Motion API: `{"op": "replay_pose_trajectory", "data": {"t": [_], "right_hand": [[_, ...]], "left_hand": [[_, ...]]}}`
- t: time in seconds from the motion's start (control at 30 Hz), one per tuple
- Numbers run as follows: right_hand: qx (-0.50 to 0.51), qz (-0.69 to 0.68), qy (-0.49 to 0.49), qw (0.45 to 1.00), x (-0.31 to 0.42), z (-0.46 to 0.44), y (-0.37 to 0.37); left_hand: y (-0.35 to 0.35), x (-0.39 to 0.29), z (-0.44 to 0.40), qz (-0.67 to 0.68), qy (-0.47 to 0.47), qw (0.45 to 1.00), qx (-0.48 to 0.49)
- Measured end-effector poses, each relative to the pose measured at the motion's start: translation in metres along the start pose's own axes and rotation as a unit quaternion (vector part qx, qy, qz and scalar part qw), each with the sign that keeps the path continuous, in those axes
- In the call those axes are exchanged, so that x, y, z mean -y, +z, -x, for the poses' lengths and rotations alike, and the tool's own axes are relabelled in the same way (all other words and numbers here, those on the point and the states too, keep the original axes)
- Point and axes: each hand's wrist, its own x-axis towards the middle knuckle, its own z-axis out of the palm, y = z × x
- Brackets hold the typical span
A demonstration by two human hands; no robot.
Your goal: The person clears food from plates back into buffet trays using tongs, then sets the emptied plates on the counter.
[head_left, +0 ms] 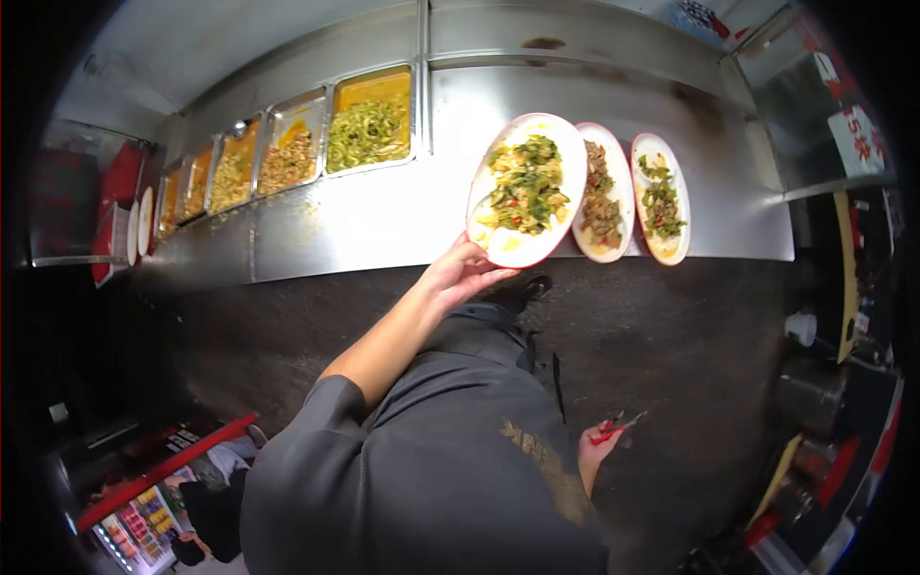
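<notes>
the left hand [448, 278] pinches the plate [571, 177] by its near rim, probably keeping fingers off the food [529, 187] beyond them. right of those fingers lie two others [626, 187]. the right hand [591, 449] grips a red-handled tool [613, 433].

Between ten and eleven o'clock, a row of metal trays [291, 144] with cooked food lies along the counter [335, 220]; the tray nearest eleven holds green shreds. Between nine and ten, a red box [122, 175] is seen. At two o'clock there is a white sign [856, 141] with red writing. A white cup [801, 330] is near three. At eight, a red bar [168, 471] slants above a lit display [137, 527].
</notes>
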Motion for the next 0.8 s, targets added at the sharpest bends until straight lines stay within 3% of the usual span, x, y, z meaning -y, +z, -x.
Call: {"op": "replay_pose_trajectory", "data": {"t": [0.1,0.2,0.27,0.3,0.57,0.8], "right_hand": [[0.019,-0.041,-0.001,0.999,-0.047,0.029,-0.009],[0.048,-0.014,0.024,0.998,-0.094,0.042,-0.07],[-0.16,0.009,0.037,0.986,-0.124,0.084,-0.064],[-0.186,0.008,0.038,0.982,-0.139,0.097,-0.068],[-0.154,0.021,0.012,0.988,-0.203,0.148,-0.128],[-0.075,0.019,-0.021,0.997,-0.308,0.15,-0.113]], "left_hand": [[-0.05,-0.026,0.037,-0.014,0.018,1.0,-0.02],[-0.075,-0.042,0.074,-0.019,0.031,0.999,-0.033],[-0.091,-0.051,0.097,-0.019,0.039,0.998,-0.039],[-0.108,-0.051,0.101,0.0,0.027,0.999,-0.016],[-0.169,-0.106,0.139,0.05,-0.01,0.999,-0.003],[-0.278,-0.205,0.189,-0.021,-0.056,0.996,0.061]]}}
